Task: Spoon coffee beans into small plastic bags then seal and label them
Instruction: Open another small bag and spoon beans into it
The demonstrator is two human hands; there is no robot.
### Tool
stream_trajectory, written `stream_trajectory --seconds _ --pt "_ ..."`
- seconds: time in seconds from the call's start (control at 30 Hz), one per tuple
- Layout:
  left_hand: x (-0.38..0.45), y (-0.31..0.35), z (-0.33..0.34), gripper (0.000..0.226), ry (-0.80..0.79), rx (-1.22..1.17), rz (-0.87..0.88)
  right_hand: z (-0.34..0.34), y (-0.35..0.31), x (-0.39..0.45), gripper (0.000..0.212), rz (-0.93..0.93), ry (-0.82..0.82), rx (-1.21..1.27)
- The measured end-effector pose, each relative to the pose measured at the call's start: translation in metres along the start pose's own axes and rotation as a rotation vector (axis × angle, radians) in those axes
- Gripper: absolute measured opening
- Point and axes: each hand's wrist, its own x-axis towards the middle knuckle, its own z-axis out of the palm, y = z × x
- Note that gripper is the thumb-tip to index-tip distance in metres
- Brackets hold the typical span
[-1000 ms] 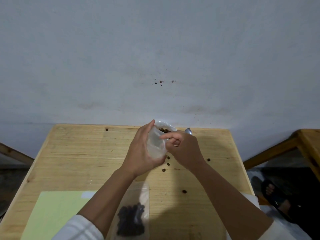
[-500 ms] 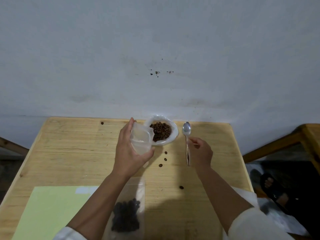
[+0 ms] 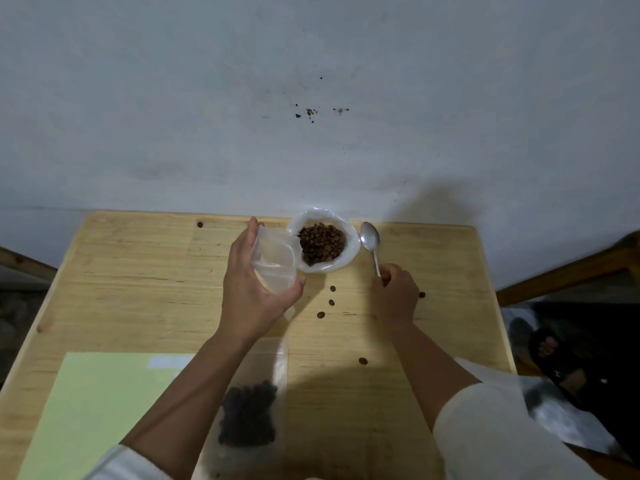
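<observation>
Left hand [image 3: 249,292] grips an empty clear bag [image 3: 275,263], mouth held open just beside the heap of coffee beans [image 3: 322,244] on the table's [image 3: 138,278] far edge. Right hand [image 3: 394,296] curls round the spoon [image 3: 371,242] handle, bowl lying right of the beans. Loose beans [image 3: 331,302] between the hands; a filled bag [image 3: 251,414] near the front.

A wooden table [image 3: 121,271] stands against a grey wall [image 3: 311,64] (speckled), a sandalled foot [image 3: 554,351] beside it.
</observation>
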Motion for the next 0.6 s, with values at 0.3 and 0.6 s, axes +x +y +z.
stream_trajectory --seconds 0.3,0.6 --pt "0.000 -0.010 0.000 0.106 0.014 0.035 -0.027 -0.036 -0.027 -0.013 0.020 0.056 0.048 0.297" --pt "0.002 -0.025 -0.005 0.110 -0.091 0.156 0.040 -0.047 -0.050 -0.045 0.011 -0.305 -0.184 0.443"
